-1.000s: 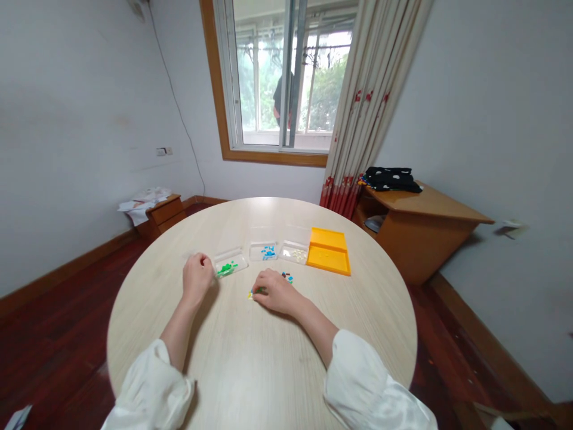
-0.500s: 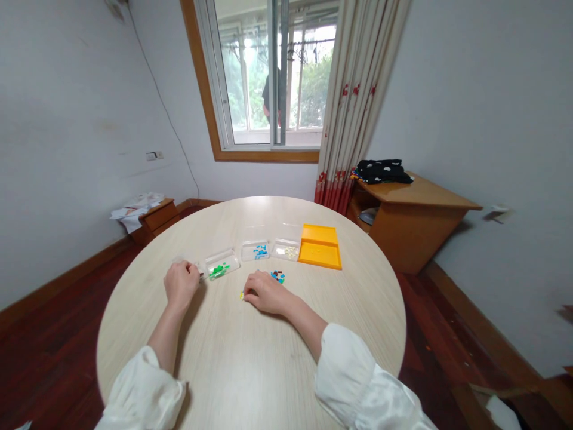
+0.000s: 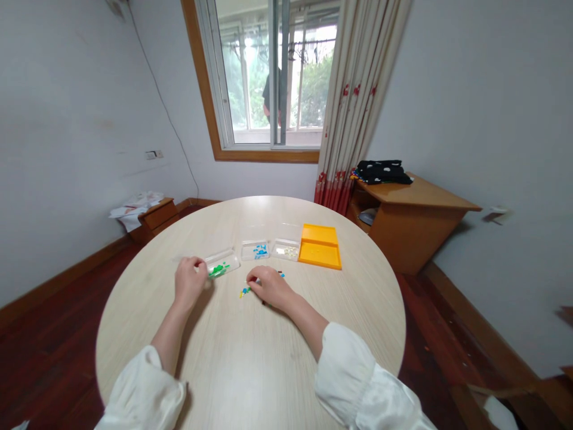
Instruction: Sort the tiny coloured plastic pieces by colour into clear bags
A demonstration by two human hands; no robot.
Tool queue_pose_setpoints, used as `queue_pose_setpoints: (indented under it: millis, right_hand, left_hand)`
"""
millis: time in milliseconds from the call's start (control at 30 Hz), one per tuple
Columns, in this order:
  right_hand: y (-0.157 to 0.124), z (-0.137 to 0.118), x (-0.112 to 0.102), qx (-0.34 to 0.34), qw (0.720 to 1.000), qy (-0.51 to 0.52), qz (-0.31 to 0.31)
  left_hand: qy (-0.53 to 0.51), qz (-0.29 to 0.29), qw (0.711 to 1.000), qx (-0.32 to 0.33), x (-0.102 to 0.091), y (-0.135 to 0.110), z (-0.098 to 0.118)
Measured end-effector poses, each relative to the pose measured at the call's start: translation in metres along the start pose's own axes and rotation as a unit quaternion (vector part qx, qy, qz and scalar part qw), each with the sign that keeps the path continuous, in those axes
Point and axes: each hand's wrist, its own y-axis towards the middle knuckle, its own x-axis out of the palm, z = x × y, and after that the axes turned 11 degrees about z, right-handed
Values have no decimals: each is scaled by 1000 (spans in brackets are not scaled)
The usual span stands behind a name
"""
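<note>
My left hand (image 3: 190, 280) is closed in a pinch at the left end of a clear box (image 3: 233, 261) holding green pieces (image 3: 218, 270). What its fingers hold, if anything, is too small to make out. My right hand (image 3: 271, 286) hovers low over the table middle, thumb and fingertips together; any piece between them is hidden. Beside those fingertips lies a little cluster of yellow, blue and green pieces (image 3: 244, 292). A few brown and blue pieces (image 3: 282, 275) show just behind the right hand, partly covered by it.
Farther back stand a clear box (image 3: 243, 254) with blue pieces and another clear box (image 3: 274, 249) with cream pieces. An open orange case (image 3: 320, 255) adjoins them on the right. All rest on a round wooden table (image 3: 233, 370). A wooden desk (image 3: 416, 203) stands beyond its right side.
My left hand has shifted right, from the far-left clear box to the edge of the green pieces' box. My right hand has moved slightly right, uncovering more of the small coloured cluster.
</note>
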Motion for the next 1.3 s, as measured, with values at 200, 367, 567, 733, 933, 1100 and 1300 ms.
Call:
queue_pose_setpoints:
  millis: [200, 367, 567, 733, 933, 1100, 1300]
  right_hand:
    - [7, 26, -11, 7, 991, 0, 134]
    - [10, 62, -26, 64, 963, -60, 255]
    - [6, 85, -30, 127, 941, -142, 279]
    - [5, 86, -24, 144, 935, -191, 261]
    - [4, 85, -24, 131, 936, -195, 263]
    - [4, 83, -23, 130, 937, -187, 264]
    - [5, 76, -24, 153, 942, -181, 238]
  left_hand:
    - [-197, -128, 968, 92, 2, -20, 32]
    - [-236, -219, 933, 160, -4, -34, 48]
    - [-234, -265, 918, 176, -9, -33, 45]
    - [-239, -289, 906, 194, -11, -30, 40]
    - [-229, -301, 907, 186, -7, -31, 36]
    - [-214, -334, 902, 171, -9, -29, 36]
    - [-212, -355, 898, 151, -5, -28, 34]
